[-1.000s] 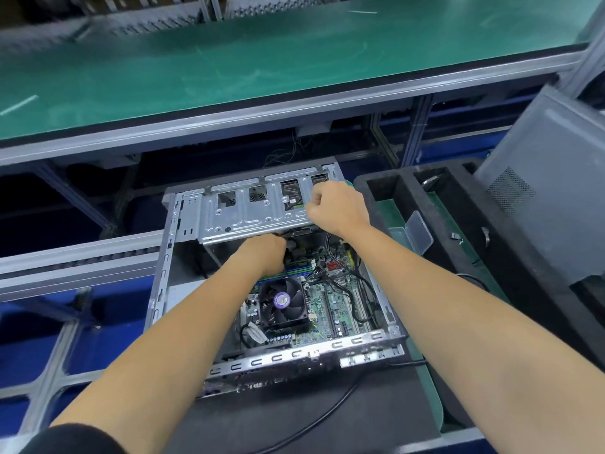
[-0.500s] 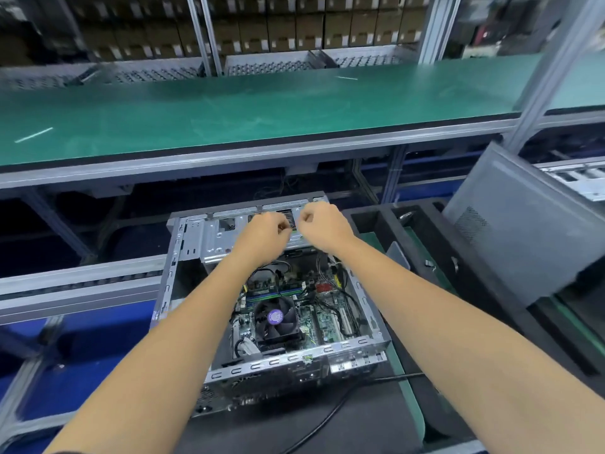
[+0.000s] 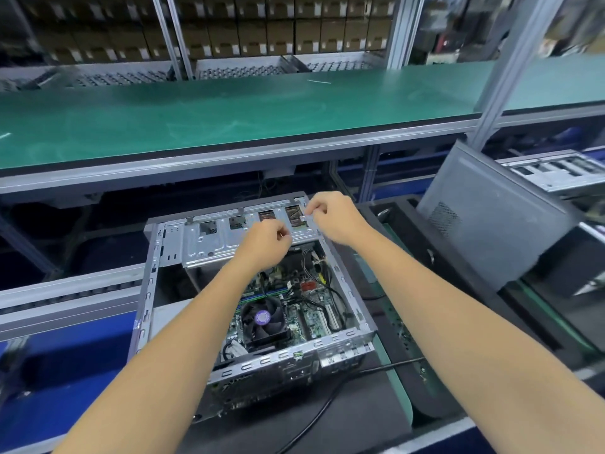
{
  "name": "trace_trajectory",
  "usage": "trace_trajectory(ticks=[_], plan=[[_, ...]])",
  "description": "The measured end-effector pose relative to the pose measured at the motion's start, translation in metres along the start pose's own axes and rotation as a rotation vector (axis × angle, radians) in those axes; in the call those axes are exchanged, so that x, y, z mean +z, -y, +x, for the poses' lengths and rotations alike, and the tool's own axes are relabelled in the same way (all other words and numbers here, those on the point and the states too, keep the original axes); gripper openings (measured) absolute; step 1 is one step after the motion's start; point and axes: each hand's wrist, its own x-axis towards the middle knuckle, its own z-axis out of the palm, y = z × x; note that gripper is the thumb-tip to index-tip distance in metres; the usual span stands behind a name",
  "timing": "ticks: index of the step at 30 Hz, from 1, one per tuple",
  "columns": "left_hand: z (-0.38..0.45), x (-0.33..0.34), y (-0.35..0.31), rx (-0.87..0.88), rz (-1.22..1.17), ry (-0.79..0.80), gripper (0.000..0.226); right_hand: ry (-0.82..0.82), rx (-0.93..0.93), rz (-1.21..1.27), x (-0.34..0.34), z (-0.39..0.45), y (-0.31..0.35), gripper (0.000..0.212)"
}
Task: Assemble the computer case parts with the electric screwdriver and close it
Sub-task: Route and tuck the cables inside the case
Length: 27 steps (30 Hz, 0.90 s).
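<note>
both hands [image 3: 302, 231] over open case [image 3: 147, 309]; fan [image 3: 263, 317] inside

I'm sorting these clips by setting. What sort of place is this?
Most likely a computer assembly line in a factory: an open computer case on a low work station, a long green-matted bench behind it, and racks of stacked cartons further back.

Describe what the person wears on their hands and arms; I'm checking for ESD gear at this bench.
Nothing shows: the left hand and right hand are bare, without gloves, rings or a wrist strap. Both forearms are uncovered as far as the frame's lower edge; no sleeve, watch or cable appears.
</note>
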Motion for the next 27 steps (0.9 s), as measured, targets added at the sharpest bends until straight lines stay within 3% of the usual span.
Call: trace_trajectory(ticks=[5,9,13,16,21,27], plan=[[0.019,0.019,-0.022,0.001,-0.004,0.021,0.047,0.025,-0.023,0.011,-0.022,0.016,-0.018,0.028],[0.036,0.033,-0.042,-0.003,0.010,-0.006,0.050,0.011,-0.018,0.059,-0.041,0.030,-0.050,0.020],[0.061,0.059,-0.085,0.054,-0.012,-0.059,0.036,0.037,-0.004,0.046,-0.068,0.042,-0.092,0.023],[0.082,0.091,-0.119,0.069,0.006,0.043,0.009,0.056,0.033,0.056,-0.089,0.048,-0.126,0.028],[0.101,0.151,-0.144,0.060,0.145,0.243,0.011,0.145,0.110,0.060,-0.115,0.051,-0.180,0.028],[0.111,0.186,-0.145,-0.035,0.196,0.305,0.013,0.166,0.148,0.044,-0.130,0.049,-0.222,0.025]])
